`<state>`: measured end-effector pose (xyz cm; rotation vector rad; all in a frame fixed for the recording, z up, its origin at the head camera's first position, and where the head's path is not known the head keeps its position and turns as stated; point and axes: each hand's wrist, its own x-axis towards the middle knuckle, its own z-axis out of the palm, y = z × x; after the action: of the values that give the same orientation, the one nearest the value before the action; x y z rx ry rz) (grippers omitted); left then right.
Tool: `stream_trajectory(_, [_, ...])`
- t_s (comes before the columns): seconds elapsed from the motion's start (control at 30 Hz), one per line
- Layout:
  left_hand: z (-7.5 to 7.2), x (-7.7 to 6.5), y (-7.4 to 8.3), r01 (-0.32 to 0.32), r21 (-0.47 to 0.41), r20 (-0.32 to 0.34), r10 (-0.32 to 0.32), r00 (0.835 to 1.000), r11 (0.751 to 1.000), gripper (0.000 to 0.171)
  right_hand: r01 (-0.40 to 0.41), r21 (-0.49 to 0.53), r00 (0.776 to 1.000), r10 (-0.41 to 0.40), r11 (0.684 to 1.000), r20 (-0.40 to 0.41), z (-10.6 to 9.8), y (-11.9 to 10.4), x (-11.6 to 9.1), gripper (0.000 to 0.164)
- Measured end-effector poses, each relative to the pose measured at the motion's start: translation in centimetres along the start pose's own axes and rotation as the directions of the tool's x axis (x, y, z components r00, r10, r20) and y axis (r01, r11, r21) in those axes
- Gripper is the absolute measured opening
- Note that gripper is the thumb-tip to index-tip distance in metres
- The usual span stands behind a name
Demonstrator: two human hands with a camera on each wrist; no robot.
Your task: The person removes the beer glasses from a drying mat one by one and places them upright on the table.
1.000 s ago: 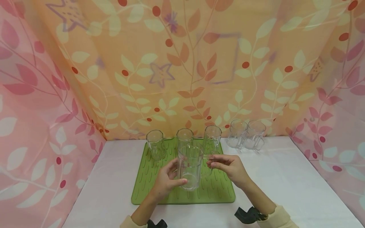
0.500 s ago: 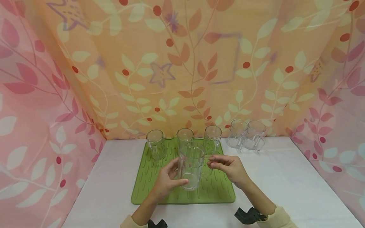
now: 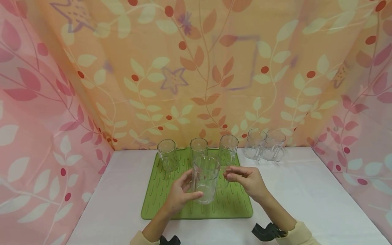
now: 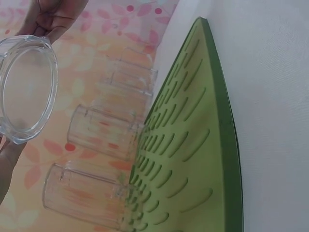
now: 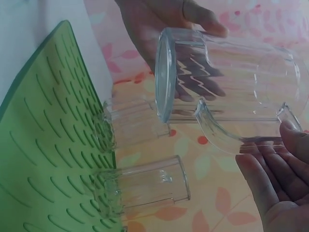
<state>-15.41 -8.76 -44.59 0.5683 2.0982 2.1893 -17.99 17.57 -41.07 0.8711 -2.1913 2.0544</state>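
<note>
A clear glass mug (image 3: 206, 182) is held over the green mat, mouth up and leaning slightly. My left hand (image 3: 180, 194) grips its body from the left, thumb across the front near the base. With thumb and fingers, my right hand (image 3: 248, 181) pinches the mug's handle (image 5: 217, 130). In the right wrist view, the bottom of the mug faces left, and the left hand (image 5: 164, 29) is behind it. The left wrist view shows the mug's round base (image 4: 29, 89) raised off the mat, between both hands.
The ribbed green mat (image 3: 159, 207) lies on a white-covered table (image 3: 306, 197). Along its back edge stand three glass mugs, left (image 3: 167, 156), middle (image 3: 198, 148) and right (image 3: 228, 149). Two more mugs (image 3: 255, 144) stand off the mat, back right. Patterned cloth (image 3: 208, 68) encloses the table.
The held mug has leaned very slightly to the right. Both hands keep nearly the same place and hold, and the standing mugs have not moved.
</note>
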Motion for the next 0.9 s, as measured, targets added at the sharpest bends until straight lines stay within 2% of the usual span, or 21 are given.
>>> stream_trajectory(0.23, [0.1,0.1,0.2,0.015,0.046,-0.013,-0.014,1.0,0.999,0.083,0.026,-0.054,0.999,-0.028,0.998,-0.044,0.2,-0.4,0.0,0.025])
stream_trajectory(0.47, [0.1,0.3,0.5,-0.009,0.102,0.014,0.008,1.0,0.995,0.083,0.055,-0.072,0.995,-0.061,0.996,-0.073,0.1,-0.7,0.1,0.026])
stream_trajectory(0.57, [-0.1,0.3,0.3,-0.02,0.12,0.022,0.017,1.0,0.993,0.08,0.05,-0.114,0.993,-0.062,0.992,-0.104,0.0,-1.0,0.1,0.025])
stream_trajectory(0.73, [-0.5,0.2,0.2,-0.048,0.089,0.049,0.043,0.998,0.995,0.073,0.042,-0.166,0.981,-0.072,0.985,-0.179,-0.5,-1.5,0.3,0.024])
stream_trajectory(0.9, [-1.1,0.0,0.5,-0.056,0.088,0.064,0.05,0.997,0.995,0.07,0.073,-0.156,0.962,-0.111,0.985,-0.249,-1.1,-1.9,0.4,0.025])
